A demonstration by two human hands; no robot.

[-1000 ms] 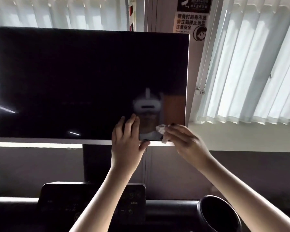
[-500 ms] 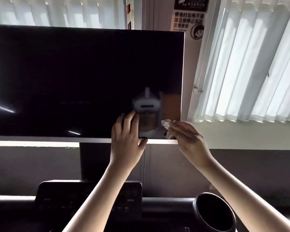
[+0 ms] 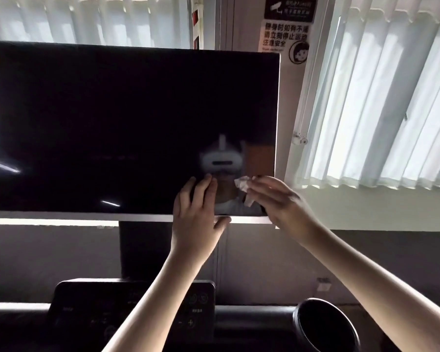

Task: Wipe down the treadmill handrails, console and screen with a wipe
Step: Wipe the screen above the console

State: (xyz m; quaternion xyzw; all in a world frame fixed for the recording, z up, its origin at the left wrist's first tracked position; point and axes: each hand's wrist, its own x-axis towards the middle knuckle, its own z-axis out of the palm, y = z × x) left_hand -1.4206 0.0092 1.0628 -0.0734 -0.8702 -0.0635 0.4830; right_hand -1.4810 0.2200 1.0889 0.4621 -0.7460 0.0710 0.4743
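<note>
The large dark screen [image 3: 112,123] fills the upper left of the head view, its silver lower bezel [image 3: 61,215] running along the bottom. My left hand [image 3: 197,219] rests flat on the screen's lower right part, fingers straight, thumb under the bezel. My right hand [image 3: 281,201] holds a crumpled white wipe [image 3: 243,186] against the screen's lower right corner. Below, the dark console [image 3: 92,306] with faint buttons sits behind my left forearm. A dark handrail bar [image 3: 252,313] runs across at the bottom.
A round black cup holder [image 3: 325,326] sits at the lower right. White vertical blinds [image 3: 391,97] cover the window to the right and behind the screen. A warning sign [image 3: 286,36] is stuck on the pillar above the screen's right corner.
My right hand with the wipe has slid slightly right and up along the screen's lower right corner. My left hand stays in the same place on the screen.
</note>
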